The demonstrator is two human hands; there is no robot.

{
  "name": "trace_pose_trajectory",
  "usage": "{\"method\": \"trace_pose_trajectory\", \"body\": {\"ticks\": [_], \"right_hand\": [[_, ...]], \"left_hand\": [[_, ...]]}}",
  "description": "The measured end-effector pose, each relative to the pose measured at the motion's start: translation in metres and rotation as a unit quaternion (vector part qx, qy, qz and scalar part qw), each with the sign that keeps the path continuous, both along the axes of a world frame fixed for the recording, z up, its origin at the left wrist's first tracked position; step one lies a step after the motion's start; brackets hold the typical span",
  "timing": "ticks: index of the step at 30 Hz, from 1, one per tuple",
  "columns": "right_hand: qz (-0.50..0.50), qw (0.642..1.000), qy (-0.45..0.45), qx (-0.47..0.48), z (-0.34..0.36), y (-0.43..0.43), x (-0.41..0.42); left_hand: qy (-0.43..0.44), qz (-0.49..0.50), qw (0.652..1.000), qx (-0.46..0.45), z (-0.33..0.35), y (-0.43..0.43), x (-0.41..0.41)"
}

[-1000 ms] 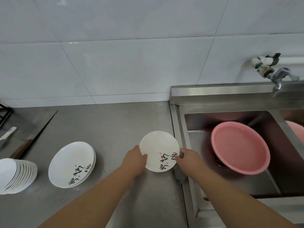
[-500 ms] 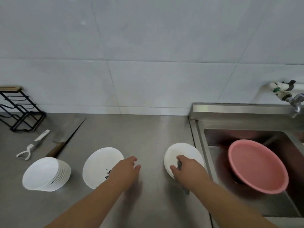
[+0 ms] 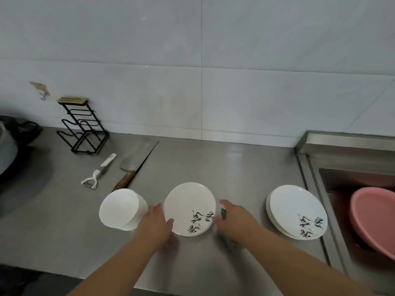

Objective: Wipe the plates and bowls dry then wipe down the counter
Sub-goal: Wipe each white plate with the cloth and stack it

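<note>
Since 0.5 s ago: right hand [image 3: 235, 220] had left the sink-side stack [image 3: 297, 212] and crossed to the middle plate [image 3: 189, 208]. Left hand [image 3: 157, 224] had closed in on the same plate's left rim. Head view had also swung left.

State at this moment:
- Middle plate lay flat on the counter [image 3: 235, 167], betw. the bowl stack [image 3: 121, 209] on its left and the sink-side stack on its right, well apart from the latter.
- Left hand: thumb on near-left rim, fingers alongside the edge. Whether they had hooked under it: cannot tell (blur).
- Right hand: just beside the plate's right rim, fingers curled round a dark cloth [image 3: 223, 214], w/ more of it trailing under the palm.

Step judged: picking up the next plate for drying. Counter wipe not yet begun.

Risks (judgement only):
1. Plate prob. wet and glazed, so the rim could slip from a one-sided pinch. A drop onto steel could chip or break it.
2. Looked like more plates beneath the top one. Wet faces may cling, so a lower one could lift w/ it, then fall.
3. Left hand was v. close to the bowl stack, and a bump could shove or tip it.
4. Cleaver [image 3: 136, 165] lay behind the bowls, blade bare. Hazard once the cloth sweeps that area.
5. Trailing cloth end could snag under the plate.
</note>
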State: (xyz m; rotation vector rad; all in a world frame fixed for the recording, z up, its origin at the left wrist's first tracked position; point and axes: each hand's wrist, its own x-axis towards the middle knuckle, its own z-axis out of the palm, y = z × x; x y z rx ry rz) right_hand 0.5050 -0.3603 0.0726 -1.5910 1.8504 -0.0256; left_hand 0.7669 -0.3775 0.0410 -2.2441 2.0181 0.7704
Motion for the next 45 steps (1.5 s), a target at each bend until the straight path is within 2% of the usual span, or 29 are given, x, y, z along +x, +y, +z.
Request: {"method": "trace_pose_trajectory", "body": {"ticks": [10, 20, 24, 30, 37, 45], "right_hand": [[-0.092, 0.995, -0.033, -0.012, -0.032, -0.008, 0.031], [-0.188, 0.973, -0.116, -0.064, -0.032, 0.007, 0.025], [-0.229, 0.960, -0.122, -0.101, -0.022, 0.021, 0.007], [-0.258, 0.956, -0.121, -0.072, -0.016, 0.063, -0.048], [-0.241, 0.968, -0.070, -0.011, -0.039, 0.112, -0.100], [-0.188, 0.982, -0.011, 0.007, -0.064, 0.132, -0.114]], "left_hand": [[0.057, -0.002, 0.998, 0.009, -0.016, -0.023, 0.008], [0.140, 0.031, 0.989, -0.047, -0.001, -0.018, 0.003], [0.178, 0.006, 0.983, -0.040, 0.011, -0.009, -0.011], [0.175, -0.076, 0.982, -0.013, 0.012, 0.019, -0.050], [0.170, -0.123, 0.977, 0.041, -0.014, 0.064, -0.104], [0.135, -0.140, 0.977, 0.089, -0.038, 0.083, -0.125]]}}
